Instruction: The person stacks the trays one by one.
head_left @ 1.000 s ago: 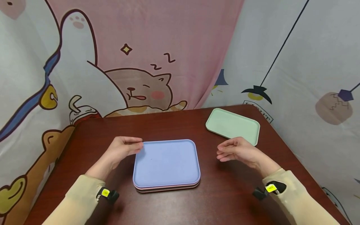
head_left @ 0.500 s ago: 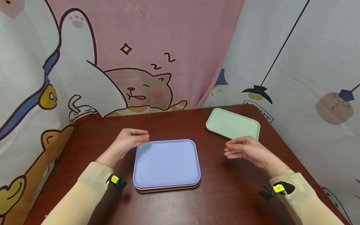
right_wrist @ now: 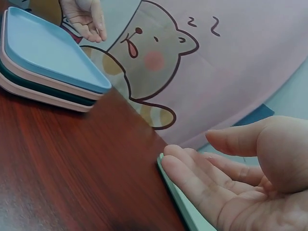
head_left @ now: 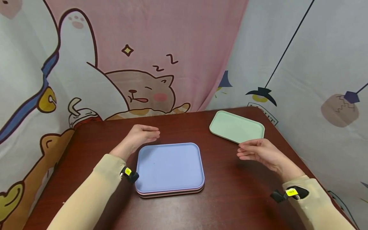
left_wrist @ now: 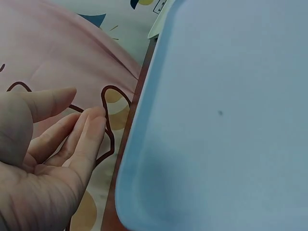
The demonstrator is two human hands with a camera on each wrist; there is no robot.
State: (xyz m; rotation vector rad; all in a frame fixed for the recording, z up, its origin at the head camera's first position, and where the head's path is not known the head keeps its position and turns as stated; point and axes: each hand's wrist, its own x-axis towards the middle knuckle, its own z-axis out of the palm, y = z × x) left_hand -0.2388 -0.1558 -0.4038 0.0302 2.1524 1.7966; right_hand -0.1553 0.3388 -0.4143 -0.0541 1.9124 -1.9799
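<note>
A blue tray (head_left: 170,167) lies on top of a stack at the middle of the table; the right wrist view shows pink and dark green trays (right_wrist: 48,84) beneath it. My left hand (head_left: 142,135) hovers above the table just beyond the stack's far left corner, fingers relaxed, holding nothing. In the left wrist view its thumb and fingers stand apart beside the blue tray's rim. A light green tray (head_left: 234,125) lies alone at the far right. Over its near edge hovers my right hand (head_left: 260,151), holding nothing, its fingers loosely bent and its thumb apart from them.
The dark brown table (head_left: 184,212) ends at curtains printed with cartoon cats at the back and lamps on the right. Each wrist wears a small black camera on a strap. A dark cable (head_left: 340,204) runs beyond the table's right edge.
My left hand has moved away from the blue tray's left corner, towards the back and right. My right hand has shifted to the right by the green tray. The trays stay in place.
</note>
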